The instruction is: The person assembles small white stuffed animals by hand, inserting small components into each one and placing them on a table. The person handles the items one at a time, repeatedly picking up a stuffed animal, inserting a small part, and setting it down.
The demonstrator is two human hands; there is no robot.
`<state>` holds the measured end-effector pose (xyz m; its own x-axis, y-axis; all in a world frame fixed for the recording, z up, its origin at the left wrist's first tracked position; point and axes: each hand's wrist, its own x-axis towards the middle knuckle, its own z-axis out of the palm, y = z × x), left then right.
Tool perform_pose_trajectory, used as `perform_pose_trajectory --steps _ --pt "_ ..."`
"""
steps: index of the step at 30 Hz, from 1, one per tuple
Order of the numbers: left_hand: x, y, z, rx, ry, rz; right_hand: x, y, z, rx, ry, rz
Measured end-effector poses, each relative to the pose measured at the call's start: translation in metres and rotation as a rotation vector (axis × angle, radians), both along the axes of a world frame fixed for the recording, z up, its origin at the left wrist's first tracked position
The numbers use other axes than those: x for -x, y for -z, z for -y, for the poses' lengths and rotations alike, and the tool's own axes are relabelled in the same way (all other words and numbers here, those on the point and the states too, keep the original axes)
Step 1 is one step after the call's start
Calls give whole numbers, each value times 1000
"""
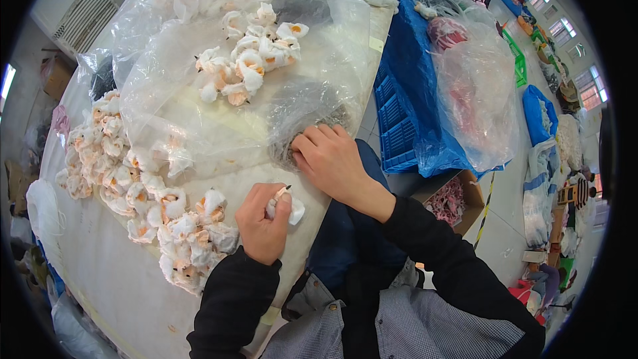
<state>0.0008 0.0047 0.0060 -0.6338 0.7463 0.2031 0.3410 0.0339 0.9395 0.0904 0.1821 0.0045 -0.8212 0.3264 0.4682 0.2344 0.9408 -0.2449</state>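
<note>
Low in the middle of the frame, the left hand (pixel 264 221) is curled with its fingers together, clamped on 1 small white plush piece (pixel 293 210) whose fluffy end sticks out just right of the thumb. Just above and to the right, the right hand (pixel 330 157) rests palm down at the crumpled mouth of a large clear plastic bag (pixel 312 60), its fingers bent and close together; they seem to pinch the plastic, though the grip itself is hidden under the knuckles. Inside the bag, in the upper centre, lies a cluster of white and orange plush pieces (pixel 249 56). A longer heap of the same pieces (pixel 143 193) runs down the left side of the pale table (pixel 106 272), ending just beside the left hand. To the right of centre stands a blue plastic crate (pixel 399 126), with another filled clear bag (pixel 475 100) resting on it.
</note>
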Motion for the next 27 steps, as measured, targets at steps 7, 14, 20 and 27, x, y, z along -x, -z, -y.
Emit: perform_pose_trajectory --steps 7,14,20,27 --pt "0 -2 0 -4 8 2 3 -4 -4 8 -12 -7" --pt "0 0 4 42 -14 90 -14 -35 15 602 19 -231" --pt "0 -2 4 35 5 86 -19 -25 4 1194 -97 -257" --pt "1 -3 4 27 31 97 -24 -28 11 1494 -175 -208"
